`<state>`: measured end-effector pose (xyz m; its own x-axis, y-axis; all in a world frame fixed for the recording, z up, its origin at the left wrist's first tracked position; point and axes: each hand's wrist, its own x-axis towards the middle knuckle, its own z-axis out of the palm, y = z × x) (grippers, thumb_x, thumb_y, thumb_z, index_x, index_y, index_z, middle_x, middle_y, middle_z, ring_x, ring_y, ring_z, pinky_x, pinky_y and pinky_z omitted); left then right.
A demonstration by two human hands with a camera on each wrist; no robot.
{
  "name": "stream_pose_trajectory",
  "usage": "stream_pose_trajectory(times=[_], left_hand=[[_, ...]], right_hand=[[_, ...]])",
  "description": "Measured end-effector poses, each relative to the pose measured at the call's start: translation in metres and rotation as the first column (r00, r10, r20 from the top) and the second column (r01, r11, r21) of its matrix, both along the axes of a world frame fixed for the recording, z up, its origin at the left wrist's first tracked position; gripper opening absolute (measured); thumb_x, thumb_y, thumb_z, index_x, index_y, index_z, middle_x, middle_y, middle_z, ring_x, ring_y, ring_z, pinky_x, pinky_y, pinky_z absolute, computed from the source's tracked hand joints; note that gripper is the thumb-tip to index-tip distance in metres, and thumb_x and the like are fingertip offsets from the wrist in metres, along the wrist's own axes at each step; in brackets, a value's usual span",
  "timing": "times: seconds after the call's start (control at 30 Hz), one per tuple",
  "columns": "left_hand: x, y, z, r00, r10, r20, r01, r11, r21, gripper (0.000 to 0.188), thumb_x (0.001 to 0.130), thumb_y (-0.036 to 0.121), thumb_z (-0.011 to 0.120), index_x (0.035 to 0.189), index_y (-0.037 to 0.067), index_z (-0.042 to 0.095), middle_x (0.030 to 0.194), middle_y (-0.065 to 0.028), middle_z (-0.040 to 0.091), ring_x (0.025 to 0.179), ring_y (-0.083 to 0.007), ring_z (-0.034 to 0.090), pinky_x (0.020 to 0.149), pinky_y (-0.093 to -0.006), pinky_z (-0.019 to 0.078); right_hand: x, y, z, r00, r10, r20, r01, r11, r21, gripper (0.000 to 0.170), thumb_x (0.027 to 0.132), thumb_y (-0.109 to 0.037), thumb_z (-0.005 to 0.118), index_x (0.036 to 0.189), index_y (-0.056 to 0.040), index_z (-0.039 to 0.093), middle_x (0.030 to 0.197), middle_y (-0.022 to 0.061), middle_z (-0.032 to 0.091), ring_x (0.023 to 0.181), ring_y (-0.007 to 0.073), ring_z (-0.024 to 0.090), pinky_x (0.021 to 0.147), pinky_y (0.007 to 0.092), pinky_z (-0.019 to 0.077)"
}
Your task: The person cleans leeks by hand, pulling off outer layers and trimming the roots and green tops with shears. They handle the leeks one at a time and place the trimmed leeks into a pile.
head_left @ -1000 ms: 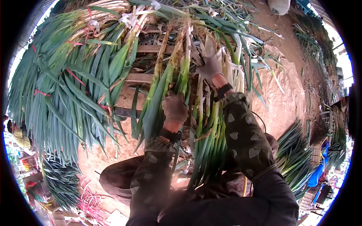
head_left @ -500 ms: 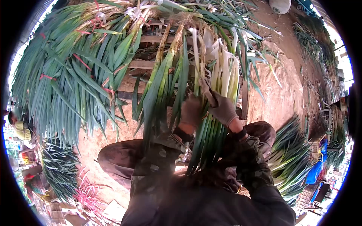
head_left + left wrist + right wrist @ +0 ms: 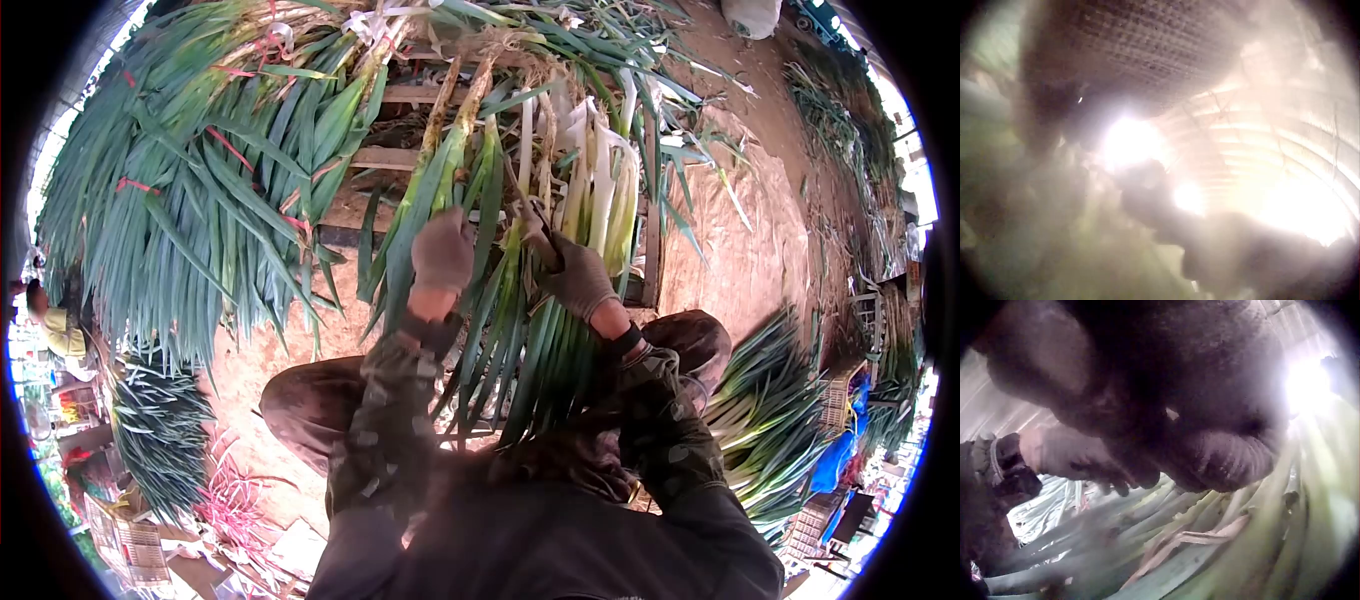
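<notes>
The leeks (image 3: 548,345) lie before the person, leaf ends between the knees (image 3: 688,350). Over them, the right hand's grip (image 3: 580,280) is closed round a tool (image 3: 538,238). The left hand (image 3: 442,250) is beside them, its grip unclear. Farther left lies a bigger pile (image 3: 190,220).

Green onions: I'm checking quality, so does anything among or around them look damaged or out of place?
Yes: in the head view's upper middle, one stalk is blotched brown, perhaps withered. In the right wrist view, a dry-looking tan leaf lies across green leaves. Pink strands lie tangled on the floor at lower left.
</notes>
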<state>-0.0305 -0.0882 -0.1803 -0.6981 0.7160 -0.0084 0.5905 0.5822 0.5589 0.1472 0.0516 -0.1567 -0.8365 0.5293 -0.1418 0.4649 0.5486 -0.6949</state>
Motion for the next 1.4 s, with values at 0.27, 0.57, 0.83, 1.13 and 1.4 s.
stream_pose_trajectory(times=[0.27,0.57,0.83,1.13,1.4], left_hand=[[-0.026,0.091,-0.043,0.941,-0.124,-0.316,0.024,0.953,-0.303,0.038,0.083,0.018,0.065,0.114,-0.001,0.056,0.104,-0.0221,0.062,0.091,-0.0356,0.068,0.070,-0.0461,0.0553],[-0.006,0.073,-0.013,0.999,0.029,-0.018,-0.032,0.975,-0.221,0.038,0.084,0.019,0.064,0.116,0.003,0.052,0.094,-0.0228,0.070,0.088,-0.0410,0.069,0.077,-0.0503,0.0547],[0.059,-0.003,-0.010,1.000,-0.012,0.019,0.018,0.937,-0.349,0.049,0.080,0.027,0.072,0.114,0.002,0.047,0.088,-0.0196,0.070,0.085,-0.0391,0.069,0.074,-0.0498,0.0540],[0.067,-0.024,-0.007,0.995,-0.064,-0.071,0.044,0.966,-0.255,0.033,0.083,0.018,0.067,0.108,0.001,0.053,0.092,-0.0198,0.069,0.085,-0.0363,0.070,0.072,-0.0455,0.0564],[0.066,-0.027,-0.007,0.993,-0.074,-0.094,0.051,0.973,-0.227,0.022,0.084,0.010,0.062,0.103,0.002,0.055,0.089,-0.0189,0.069,0.084,-0.0359,0.071,0.070,-0.0451,0.0567]], right_hand=[[0.007,-0.008,0.008,0.998,-0.057,-0.026,0.057,0.998,-0.002,0.031,0.085,-0.022,0.063,0.111,-0.0067,0.059,0.085,0.0264,0.064,0.083,0.0471,0.062,0.069,0.0510,0.0494],[0.039,-0.021,0.019,0.996,-0.051,-0.076,0.055,0.997,0.049,0.049,0.077,-0.017,0.069,0.122,-0.0070,0.056,0.082,0.0251,0.065,0.080,0.0446,0.064,0.068,0.0503,0.0508],[0.089,-0.083,0.041,0.997,-0.071,-0.038,0.070,0.997,-0.038,0.038,0.083,-0.023,0.068,0.116,-0.0066,0.056,0.080,0.0249,0.065,0.076,0.0463,0.063,0.064,0.0530,0.0498],[0.088,-0.106,0.014,0.999,-0.039,0.025,0.038,0.997,0.062,0.037,0.087,-0.024,0.063,0.116,-0.0054,0.051,0.075,0.0258,0.064,0.071,0.0479,0.062,0.062,0.0568,0.0484],[0.046,-0.078,0.013,0.994,-0.020,0.107,0.001,0.986,0.167,0.043,0.082,-0.022,0.067,0.117,-0.0032,0.050,0.078,0.0268,0.065,0.076,0.0480,0.062,0.066,0.0560,0.0488]])
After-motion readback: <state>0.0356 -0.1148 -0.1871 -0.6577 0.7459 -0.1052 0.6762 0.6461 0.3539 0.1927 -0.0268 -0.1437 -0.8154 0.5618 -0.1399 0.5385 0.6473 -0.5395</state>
